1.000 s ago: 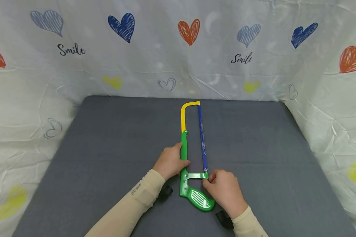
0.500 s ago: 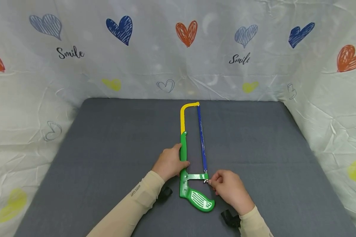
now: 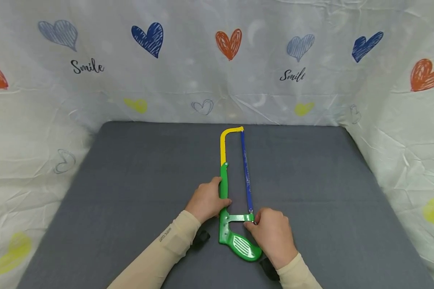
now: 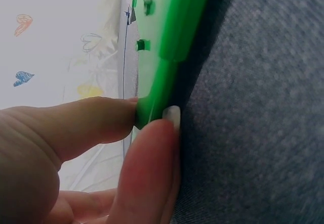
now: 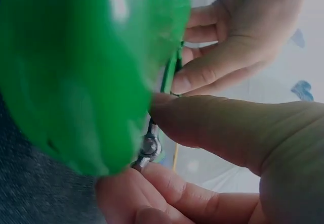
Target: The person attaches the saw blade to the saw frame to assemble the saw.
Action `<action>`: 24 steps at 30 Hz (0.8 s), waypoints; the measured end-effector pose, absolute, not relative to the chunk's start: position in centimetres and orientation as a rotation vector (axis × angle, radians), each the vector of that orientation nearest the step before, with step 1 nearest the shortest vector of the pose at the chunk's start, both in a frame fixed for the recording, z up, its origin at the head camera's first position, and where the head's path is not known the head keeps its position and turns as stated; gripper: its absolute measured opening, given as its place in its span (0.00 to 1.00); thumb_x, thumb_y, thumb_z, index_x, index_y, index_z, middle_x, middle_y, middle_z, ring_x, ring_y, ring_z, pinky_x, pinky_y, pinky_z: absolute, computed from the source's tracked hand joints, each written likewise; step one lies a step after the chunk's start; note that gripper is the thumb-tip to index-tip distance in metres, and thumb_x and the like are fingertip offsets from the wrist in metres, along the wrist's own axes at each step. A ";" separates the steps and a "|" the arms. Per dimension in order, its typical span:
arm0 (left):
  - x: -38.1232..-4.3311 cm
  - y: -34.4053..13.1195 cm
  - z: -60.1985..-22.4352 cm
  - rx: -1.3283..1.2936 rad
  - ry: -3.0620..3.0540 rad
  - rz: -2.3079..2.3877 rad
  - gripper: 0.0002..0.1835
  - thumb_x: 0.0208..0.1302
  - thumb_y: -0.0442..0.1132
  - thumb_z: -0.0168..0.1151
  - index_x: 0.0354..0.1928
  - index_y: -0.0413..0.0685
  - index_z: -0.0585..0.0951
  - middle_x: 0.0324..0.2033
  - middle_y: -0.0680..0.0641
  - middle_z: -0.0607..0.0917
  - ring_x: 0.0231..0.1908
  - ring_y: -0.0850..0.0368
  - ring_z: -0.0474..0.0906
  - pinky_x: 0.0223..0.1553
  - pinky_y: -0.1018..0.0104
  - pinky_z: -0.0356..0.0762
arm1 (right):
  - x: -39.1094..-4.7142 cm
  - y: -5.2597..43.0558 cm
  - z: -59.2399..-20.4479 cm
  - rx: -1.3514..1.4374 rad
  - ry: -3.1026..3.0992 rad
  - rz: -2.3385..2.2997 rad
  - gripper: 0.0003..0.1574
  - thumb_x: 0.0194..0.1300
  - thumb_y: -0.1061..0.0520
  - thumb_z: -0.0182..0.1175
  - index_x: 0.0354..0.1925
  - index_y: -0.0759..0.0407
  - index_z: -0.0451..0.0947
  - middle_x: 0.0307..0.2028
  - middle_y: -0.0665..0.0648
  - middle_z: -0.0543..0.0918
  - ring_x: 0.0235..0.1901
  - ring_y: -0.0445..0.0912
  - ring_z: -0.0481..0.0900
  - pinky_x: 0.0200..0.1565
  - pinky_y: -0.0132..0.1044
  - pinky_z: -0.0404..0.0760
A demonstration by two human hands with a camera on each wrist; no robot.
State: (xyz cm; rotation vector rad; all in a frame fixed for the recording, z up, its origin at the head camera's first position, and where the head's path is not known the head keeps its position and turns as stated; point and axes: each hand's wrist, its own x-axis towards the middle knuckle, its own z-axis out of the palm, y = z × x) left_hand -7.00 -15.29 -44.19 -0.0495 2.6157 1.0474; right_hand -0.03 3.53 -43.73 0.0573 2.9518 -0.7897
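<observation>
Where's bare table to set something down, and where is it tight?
The table is bare left of the saw, between left sleeve and backdrop, and right of the blade, beyond the right hand. It is crowded near the grip: the left hand holds the frame and the right hand pinches the nut by the blade's near end.

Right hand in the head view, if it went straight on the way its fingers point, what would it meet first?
The right hand would probably first meet the metal wing nut it pinches, then the green crosspiece of the hacksaw; exact depth is hard to judge.
</observation>
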 end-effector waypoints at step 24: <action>-7.3 -15.2 -44.3 -0.092 2.578 1.086 0.44 0.60 0.44 0.74 0.75 0.48 0.62 0.27 0.44 0.82 0.14 0.55 0.81 0.20 0.63 0.80 | -1.1 6.6 -44.7 0.079 2.704 -1.041 0.11 0.63 0.52 0.71 0.26 0.51 0.81 0.18 0.47 0.79 0.18 0.41 0.76 0.22 0.36 0.71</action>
